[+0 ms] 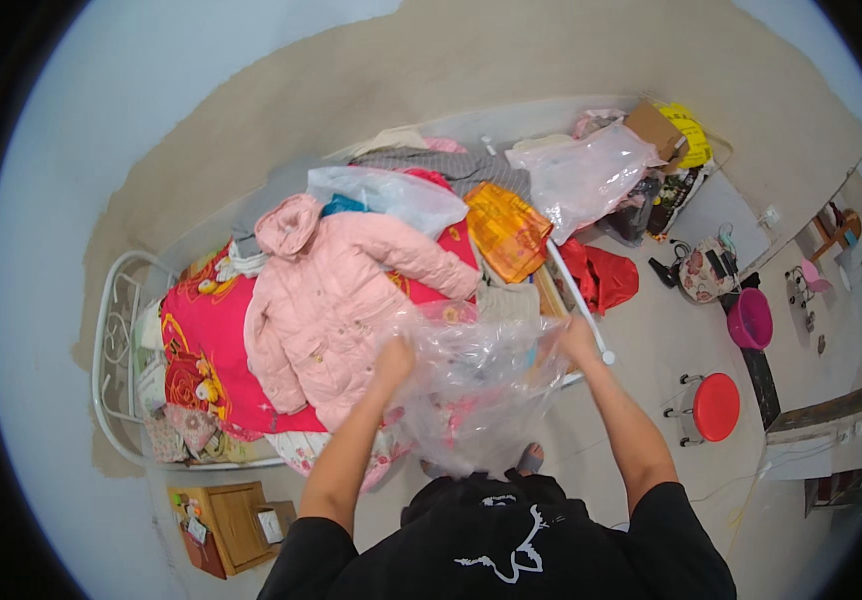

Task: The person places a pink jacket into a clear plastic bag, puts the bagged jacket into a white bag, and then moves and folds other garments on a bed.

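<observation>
A large clear plastic bag (471, 390) hangs stretched between my two hands, in front of my body. My left hand (396, 360) is closed on its left edge, close to the hem of a pink padded jacket. My right hand (577, 342) grips the opposite edge, near the white rail at the bed's foot. The pink jacket (336, 290), with a hood, lies spread on the bed, its sleeves out to the sides. Through the bag the bed's edge and the floor show blurred.
Red patterned bedding (206, 345) covers the white metal-framed bed. Behind the jacket lie another clear bag (391, 195) and an orange bag (506, 230). A filled plastic bag (591, 175) stands beyond the bed's foot. On the right are a red stool (716, 407) and a magenta bucket (750, 320); a wooden cabinet (236, 525) stands lower left.
</observation>
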Tool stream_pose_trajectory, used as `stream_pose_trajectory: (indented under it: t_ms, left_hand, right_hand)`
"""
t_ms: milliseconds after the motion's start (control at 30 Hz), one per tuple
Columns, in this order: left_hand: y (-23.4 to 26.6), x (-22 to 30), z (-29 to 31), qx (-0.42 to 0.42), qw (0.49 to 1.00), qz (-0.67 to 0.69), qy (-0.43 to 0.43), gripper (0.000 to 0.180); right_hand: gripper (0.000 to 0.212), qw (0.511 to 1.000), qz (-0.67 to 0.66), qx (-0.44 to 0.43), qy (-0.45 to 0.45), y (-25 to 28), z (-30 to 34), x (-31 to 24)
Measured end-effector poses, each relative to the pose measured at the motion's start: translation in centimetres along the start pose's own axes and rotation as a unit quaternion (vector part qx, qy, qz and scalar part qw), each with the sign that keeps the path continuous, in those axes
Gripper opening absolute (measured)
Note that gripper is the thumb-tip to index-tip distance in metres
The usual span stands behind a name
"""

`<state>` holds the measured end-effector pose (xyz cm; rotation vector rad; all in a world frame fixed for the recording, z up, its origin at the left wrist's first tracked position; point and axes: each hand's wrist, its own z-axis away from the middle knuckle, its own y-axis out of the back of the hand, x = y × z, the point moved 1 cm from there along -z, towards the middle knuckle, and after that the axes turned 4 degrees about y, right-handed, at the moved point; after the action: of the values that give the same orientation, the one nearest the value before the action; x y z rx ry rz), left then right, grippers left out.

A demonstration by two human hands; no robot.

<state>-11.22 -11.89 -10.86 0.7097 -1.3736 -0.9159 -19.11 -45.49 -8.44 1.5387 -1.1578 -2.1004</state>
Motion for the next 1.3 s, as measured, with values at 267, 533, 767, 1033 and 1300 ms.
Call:
stream_pose_trajectory:
  t_ms: [267,533,767,1033,1300]
  left_hand:
    - [17.1,23.7,-0.1,0.442,0.757,0.320,-0.359,0.036]
    - [-3.9,-6.8,10.2,-0.293,0.906,-0.288,-0.101,0.021]
    - [5.9,-13.5,23.2,-0.016,0.948,-0.113,0.297,0.023]
    - [18.7,-11.9,25.1,0.367,0.841,-0.050,0.394,0.013]
    - [34.0,-14.7,27.5,0.641,0.724,-0.045,0.249,0.018]
  right_hand:
    - [0.032,0.692,-0.299,0.562,0.339,19.8,2.1,-12.1]
    - [0.026,0.773,0.248,-0.459,0.361,-5.8,2.9,12.5]
    - [0.021,0.826,-0.099,-0.488,0.263,-4.9,1.2,-2.1]
    - [0.011,0.891,-0.170,-0.207,0.367,-3.6,-2.8,-21.3]
    - [0.009,0.820,-0.250,-0.056,0.512,1.9,-2.2,-38.0]
